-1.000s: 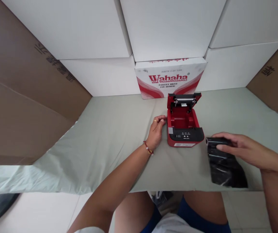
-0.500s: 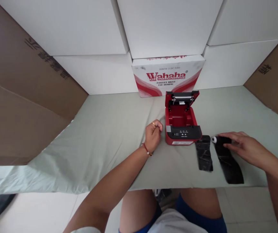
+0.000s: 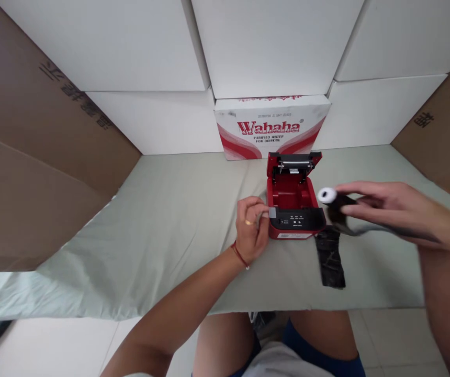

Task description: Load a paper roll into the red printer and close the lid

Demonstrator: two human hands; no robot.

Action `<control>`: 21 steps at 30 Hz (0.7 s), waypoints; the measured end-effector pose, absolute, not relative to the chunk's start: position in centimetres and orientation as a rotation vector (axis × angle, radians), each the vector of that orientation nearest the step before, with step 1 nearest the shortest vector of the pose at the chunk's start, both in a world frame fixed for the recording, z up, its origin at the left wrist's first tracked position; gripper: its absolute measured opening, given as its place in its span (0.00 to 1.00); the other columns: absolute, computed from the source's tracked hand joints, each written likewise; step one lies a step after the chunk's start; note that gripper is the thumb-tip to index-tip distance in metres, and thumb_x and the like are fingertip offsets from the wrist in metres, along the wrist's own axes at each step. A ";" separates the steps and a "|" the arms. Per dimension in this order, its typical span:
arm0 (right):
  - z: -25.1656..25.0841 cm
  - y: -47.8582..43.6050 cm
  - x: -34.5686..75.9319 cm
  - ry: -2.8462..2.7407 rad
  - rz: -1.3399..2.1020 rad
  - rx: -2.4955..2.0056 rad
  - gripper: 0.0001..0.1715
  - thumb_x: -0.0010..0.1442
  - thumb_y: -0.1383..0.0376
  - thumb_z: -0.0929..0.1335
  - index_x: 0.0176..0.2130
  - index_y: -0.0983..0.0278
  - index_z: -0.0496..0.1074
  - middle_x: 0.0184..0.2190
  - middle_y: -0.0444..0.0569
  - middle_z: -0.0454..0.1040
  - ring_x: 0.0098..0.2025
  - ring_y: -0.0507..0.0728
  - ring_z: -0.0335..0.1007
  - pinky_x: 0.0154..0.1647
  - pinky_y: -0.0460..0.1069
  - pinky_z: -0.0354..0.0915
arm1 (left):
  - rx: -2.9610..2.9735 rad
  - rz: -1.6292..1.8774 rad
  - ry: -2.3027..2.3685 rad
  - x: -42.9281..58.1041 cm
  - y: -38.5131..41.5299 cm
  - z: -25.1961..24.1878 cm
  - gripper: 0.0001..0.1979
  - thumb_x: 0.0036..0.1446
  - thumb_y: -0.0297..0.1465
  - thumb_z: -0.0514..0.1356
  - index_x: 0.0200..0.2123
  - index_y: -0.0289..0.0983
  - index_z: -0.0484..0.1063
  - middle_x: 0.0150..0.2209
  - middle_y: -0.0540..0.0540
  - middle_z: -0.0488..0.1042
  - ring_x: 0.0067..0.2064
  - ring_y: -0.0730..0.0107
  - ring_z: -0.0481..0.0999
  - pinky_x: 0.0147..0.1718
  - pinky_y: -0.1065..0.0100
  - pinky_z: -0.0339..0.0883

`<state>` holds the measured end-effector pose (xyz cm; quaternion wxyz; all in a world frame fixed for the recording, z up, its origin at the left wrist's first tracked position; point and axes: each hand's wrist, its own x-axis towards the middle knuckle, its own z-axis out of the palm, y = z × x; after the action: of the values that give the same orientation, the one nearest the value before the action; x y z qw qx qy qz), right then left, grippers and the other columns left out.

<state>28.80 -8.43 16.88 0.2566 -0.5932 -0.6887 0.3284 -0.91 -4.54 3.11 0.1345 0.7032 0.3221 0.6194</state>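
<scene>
A red and black printer (image 3: 295, 220) stands on the cloth-covered table with its lid raised and its red inner compartment exposed. My left hand (image 3: 251, 228) is at its front left corner, fingers bent together at the grey tab (image 3: 272, 212); whether they pinch anything is hidden. Right of the printer, my right hand (image 3: 382, 207) grips a black roll (image 3: 340, 201) with a white core end, lifted above the table. A dark strip trails from the roll under the hand, blurred. Below lies a flat black strip (image 3: 330, 259) with a wrinkled surface.
Behind the printer is a white and red Wahaha carton (image 3: 272, 128), against stacked white boxes (image 3: 272, 47). Brown cardboard panels (image 3: 44, 146) stand at left and right. A pale green cloth (image 3: 170, 225) covers the table up to its front edge.
My right hand has lifted the black roll off the table and moved it left and up, nearer the printer. My left hand has moved right to the printer's corner.
</scene>
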 end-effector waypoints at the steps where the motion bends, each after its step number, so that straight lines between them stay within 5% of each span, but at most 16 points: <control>1: 16.4 -7.0 27.0 -1.893 0.893 -1.590 0.29 0.63 0.44 0.74 0.55 0.56 0.84 0.41 0.51 0.86 0.36 0.61 0.83 0.37 0.55 0.78 | 2.123 1.840 0.897 -1.0 -4.8 3.3 0.14 0.70 0.26 0.56 0.55 0.45 0.72 0.50 0.43 0.72 0.54 0.61 0.76 0.55 0.57 0.72; 7: 13.9 -2.4 20.7 -2.277 0.371 -1.882 0.24 0.69 0.64 0.66 0.61 0.59 0.79 0.59 0.54 0.83 0.57 0.67 0.81 0.58 0.59 0.73 | 2.443 1.687 0.659 -0.9 -6.1 3.4 0.29 0.70 0.36 0.58 0.72 0.46 0.61 0.61 0.38 0.78 0.68 0.50 0.75 0.70 0.47 0.63; 12: 14.1 -1.2 18.9 -2.373 0.197 -2.147 0.28 0.71 0.62 0.64 0.67 0.58 0.75 0.60 0.59 0.82 0.56 0.71 0.81 0.52 0.60 0.73 | 2.554 1.368 0.530 -0.4 -6.5 3.0 0.29 0.69 0.39 0.63 0.70 0.47 0.66 0.61 0.41 0.82 0.66 0.51 0.80 0.77 0.45 0.51; 21: 13.5 -0.2 17.3 -2.433 0.095 -2.228 0.28 0.68 0.66 0.65 0.64 0.56 0.77 0.57 0.60 0.83 0.52 0.70 0.83 0.44 0.57 0.72 | 2.763 1.454 0.592 -0.2 -6.3 3.5 0.16 0.70 0.28 0.61 0.60 0.40 0.75 0.54 0.43 0.87 0.61 0.61 0.83 0.73 0.49 0.62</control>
<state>17.31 -0.17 13.53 -0.0791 -0.6730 -0.7348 0.0288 -0.22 -6.30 3.49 -0.0178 0.8693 0.1864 0.4574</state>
